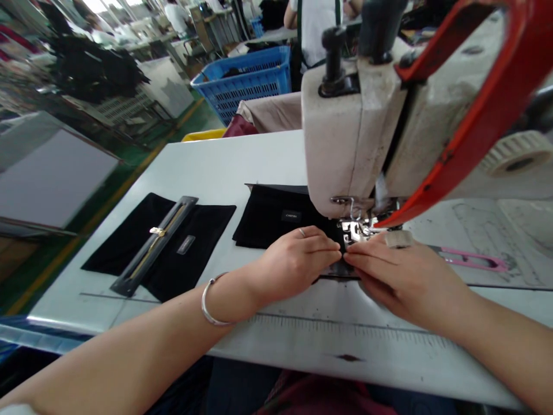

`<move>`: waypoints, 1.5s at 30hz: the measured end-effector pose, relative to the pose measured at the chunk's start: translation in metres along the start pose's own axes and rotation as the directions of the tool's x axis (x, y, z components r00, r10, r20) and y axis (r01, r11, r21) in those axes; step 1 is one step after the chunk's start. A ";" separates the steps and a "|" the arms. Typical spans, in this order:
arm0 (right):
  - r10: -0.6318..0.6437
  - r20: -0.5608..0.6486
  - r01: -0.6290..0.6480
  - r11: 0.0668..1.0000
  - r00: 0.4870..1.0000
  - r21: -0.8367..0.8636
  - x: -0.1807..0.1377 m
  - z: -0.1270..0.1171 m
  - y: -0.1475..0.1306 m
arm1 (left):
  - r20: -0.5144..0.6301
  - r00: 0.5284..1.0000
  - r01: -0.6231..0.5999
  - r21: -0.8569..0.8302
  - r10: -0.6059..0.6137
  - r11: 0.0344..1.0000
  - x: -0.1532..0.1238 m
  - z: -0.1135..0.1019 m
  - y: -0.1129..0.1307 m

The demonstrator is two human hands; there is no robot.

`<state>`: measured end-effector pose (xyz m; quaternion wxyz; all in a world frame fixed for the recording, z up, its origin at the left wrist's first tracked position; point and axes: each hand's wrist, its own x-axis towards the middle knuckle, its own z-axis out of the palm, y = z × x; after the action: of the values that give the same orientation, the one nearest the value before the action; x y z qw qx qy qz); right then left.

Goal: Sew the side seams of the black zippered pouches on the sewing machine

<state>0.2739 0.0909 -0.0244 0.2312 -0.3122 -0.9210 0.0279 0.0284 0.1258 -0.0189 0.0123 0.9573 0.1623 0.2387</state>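
A black fabric piece (272, 216) with a small label lies under the head of a white sewing machine (349, 127), close to its metal presser foot (352, 230). My left hand (294, 259), with a ring and a silver bracelet, lies on the fabric with fingers extended together, pointing at the foot. My right hand (401, 276) meets it from the right, fingertips pressed flat on the fabric edge just below the foot. Both hands press the cloth down rather than grip it.
A second black fabric piece (129, 242) with a zipper strip (155, 245) lies on the table's left. Pink thread snips (473, 260) rest at the right. A blue basket (250, 80) stands behind the table, and a person in white stands beyond it.
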 end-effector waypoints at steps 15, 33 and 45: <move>0.107 -0.039 -0.112 0.977 0.993 -0.178 0.012 0.008 -0.004 | -0.101 0.980 0.179 0.076 -0.171 0.981 0.011 0.013 -0.025; 0.100 0.002 -0.099 0.989 0.995 -0.108 0.009 0.010 0.001 | 0.138 0.929 0.334 0.091 -0.344 0.938 0.014 -0.007 -0.028; 0.037 0.038 -0.035 0.998 0.999 -0.055 0.000 0.005 0.005 | 0.267 0.930 0.274 -0.040 -0.254 0.961 0.002 -0.022 -0.011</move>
<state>0.2746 0.0955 -0.0303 0.2041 -0.3342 -0.9200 0.0129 0.0173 0.1354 0.0002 0.1021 0.9486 0.2772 0.1138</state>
